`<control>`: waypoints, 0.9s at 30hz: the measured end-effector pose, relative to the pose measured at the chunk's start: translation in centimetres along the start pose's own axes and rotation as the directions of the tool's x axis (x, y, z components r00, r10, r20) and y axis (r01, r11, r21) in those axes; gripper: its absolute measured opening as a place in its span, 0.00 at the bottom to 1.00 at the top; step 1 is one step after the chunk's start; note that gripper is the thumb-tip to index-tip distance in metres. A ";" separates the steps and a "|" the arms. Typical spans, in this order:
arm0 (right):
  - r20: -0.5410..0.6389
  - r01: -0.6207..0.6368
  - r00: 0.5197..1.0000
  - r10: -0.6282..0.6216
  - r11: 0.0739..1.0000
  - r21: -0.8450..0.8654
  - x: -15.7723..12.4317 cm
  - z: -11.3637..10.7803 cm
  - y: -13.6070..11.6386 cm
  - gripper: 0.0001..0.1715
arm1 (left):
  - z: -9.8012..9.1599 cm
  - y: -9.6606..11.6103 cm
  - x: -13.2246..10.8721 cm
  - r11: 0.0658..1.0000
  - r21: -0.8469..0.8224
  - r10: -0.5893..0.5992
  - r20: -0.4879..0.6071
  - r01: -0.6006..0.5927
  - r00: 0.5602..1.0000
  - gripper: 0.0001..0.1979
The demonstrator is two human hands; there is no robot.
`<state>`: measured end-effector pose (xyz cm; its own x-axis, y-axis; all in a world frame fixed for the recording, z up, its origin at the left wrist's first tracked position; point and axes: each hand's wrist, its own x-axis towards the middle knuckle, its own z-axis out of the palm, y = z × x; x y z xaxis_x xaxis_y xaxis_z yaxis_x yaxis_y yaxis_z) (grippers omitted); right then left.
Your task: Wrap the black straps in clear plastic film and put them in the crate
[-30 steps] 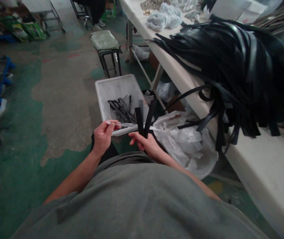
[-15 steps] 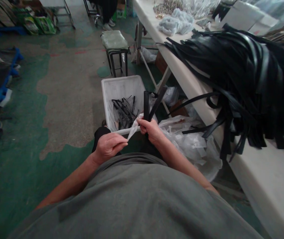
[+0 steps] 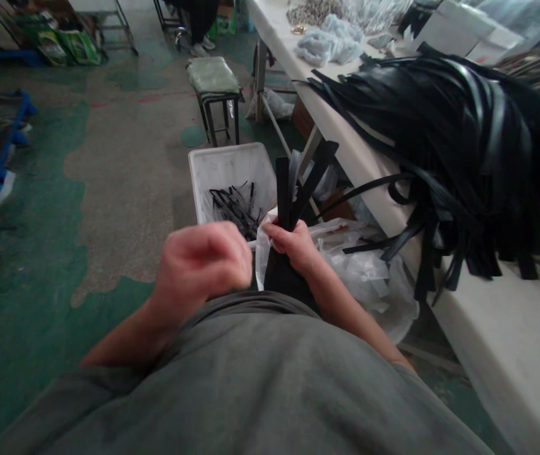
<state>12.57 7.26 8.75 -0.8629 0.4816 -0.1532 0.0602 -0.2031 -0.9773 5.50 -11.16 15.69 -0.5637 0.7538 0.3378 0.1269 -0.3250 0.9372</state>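
Low and just ahead of me, the flat black leather-like strips fan upward from my right hand, its fingers closed around their lower part. If that grip slackens, one could slip towards the white rectangular plastic bin beyond. Translucent white plastic film hangs against those fingers and could tangle with the strips. My left hand is curled and blurred nearby; I cannot tell whether it holds anything. To my right, a big heap of glossy black strips trails over the edge of the white table; snagging one could drag others down. Farther off, the green printed bags carry markings too small to read; I find no legible label elsewhere.
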 end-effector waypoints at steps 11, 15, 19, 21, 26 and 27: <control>0.172 0.153 0.979 -0.114 0.959 -0.240 1.2 -0.8 2.3 0.12 | 0.1 -10.7 1.6 0.500 -0.470 -0.760 0.164 0.727 0.629 0.19; 0.177 0.122 0.981 -0.085 0.970 -0.210 1.3 -0.6 2.7 0.11 | -0.3 -11.1 1.7 0.470 -0.488 -0.772 0.178 0.736 0.610 0.18; 0.179 0.104 0.982 -0.066 0.972 -0.211 1.4 -0.3 2.8 0.11 | -0.6 -11.8 1.5 0.446 -0.489 -0.796 0.166 0.750 0.582 0.17; 0.186 0.098 0.981 -0.062 0.977 -0.189 1.4 -0.3 2.9 0.11 | -0.6 -12.1 1.3 0.428 -0.504 -0.800 0.174 0.750 0.574 0.17; 0.173 0.097 0.983 -0.062 0.974 -0.205 1.5 -0.5 3.1 0.10 | -0.5 -12.3 0.8 0.454 -0.524 -0.773 0.171 0.721 0.611 0.18; 0.158 0.097 0.985 -0.063 0.971 -0.217 1.5 -0.5 3.2 0.11 | -0.5 -12.3 0.7 0.464 -0.517 -0.770 0.165 0.719 0.616 0.19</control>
<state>11.75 7.79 5.34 -0.9332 0.3531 -0.0661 0.0835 0.0342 -0.9959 3.14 -6.93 4.31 -0.3104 0.8089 -0.4993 -0.7687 0.0955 0.6325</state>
